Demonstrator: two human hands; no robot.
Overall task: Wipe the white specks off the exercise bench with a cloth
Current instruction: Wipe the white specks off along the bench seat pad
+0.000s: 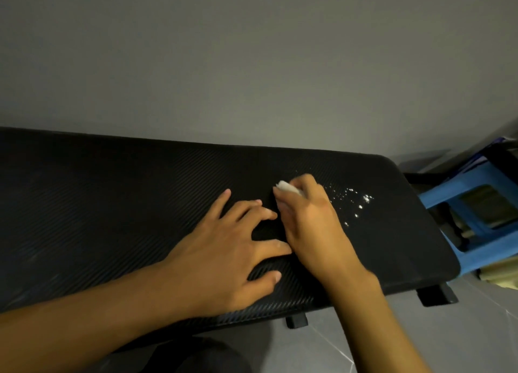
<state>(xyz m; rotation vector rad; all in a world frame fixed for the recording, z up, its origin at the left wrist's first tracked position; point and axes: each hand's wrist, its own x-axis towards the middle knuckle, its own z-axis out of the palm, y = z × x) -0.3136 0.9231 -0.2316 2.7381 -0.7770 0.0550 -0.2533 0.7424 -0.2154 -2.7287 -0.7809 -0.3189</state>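
Exercise bench (112,204): black ribbed padding, running left to right under both my hands.

White specks (356,201): a loose scatter on the padding just to the right of my right hand (311,221), on its little-finger side. The nearest grains lie close by the knuckles and the brightest cluster is farther right. I see none to the left of my fingers.

Cloth (287,187): a small white wad, bunched up. My right fingers are curled round it and grasping it, so only a crumpled corner shows past the fingertips, on their far side. The fist sits low on the padding; I cannot tell how much of the cloth touches the surface.

Left hand (224,257): released, palm down, fingers spread and lying flat on the bench. Its index and middle fingertips come right up against the thumb side of my right hand. It holds nothing.

Beyond my fingertips, past the bench's far edge: a plain grey wall (252,64).

Well to the right of my right hand, off the end of the bench: a blue plastic stool (437,198).

Below my wrists, on the near side: grey floor tiles (364,339).
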